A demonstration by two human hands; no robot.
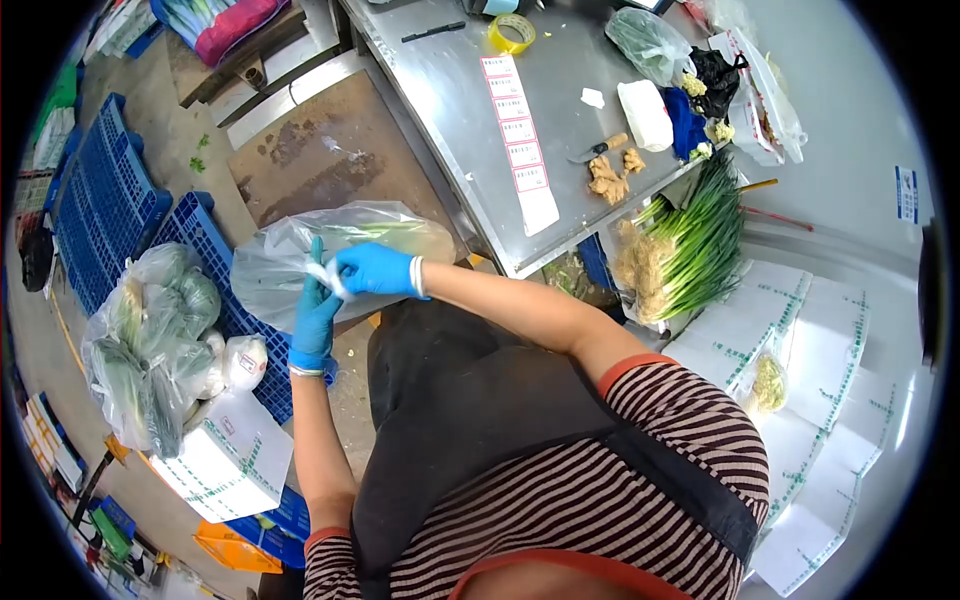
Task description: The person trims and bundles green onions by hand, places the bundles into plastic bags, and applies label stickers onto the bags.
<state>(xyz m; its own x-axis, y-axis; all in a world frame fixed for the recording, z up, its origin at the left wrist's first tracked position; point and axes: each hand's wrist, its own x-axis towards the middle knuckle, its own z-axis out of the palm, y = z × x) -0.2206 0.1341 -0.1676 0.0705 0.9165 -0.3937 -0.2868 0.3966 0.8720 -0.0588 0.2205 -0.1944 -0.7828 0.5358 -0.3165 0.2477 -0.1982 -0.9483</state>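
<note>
A clear plastic bag point(275, 262) with something green inside lies over the edge of a brown, stained board point(340, 150). My left hand point(315, 325), in a blue glove, grips the gathered neck of the bag from below, its index finger pointing up. From the right, my right hand point(375, 271), also gloved in blue, pinches the same twisted plastic. The two hands nearly meet at this whitish twist point(328, 278). Which fingers press on the plastic is partly hidden.
At the upper right stands a metal table point(440, 90) with a label strip point(516, 130), yellow tape point(511, 33), a knife point(598, 148) and ginger point(607, 180). Green onions point(690, 245) lie beside it. Bagged vegetables point(155, 340) rest on a white box point(228, 455) at left, near blue pallets point(105, 200).
</note>
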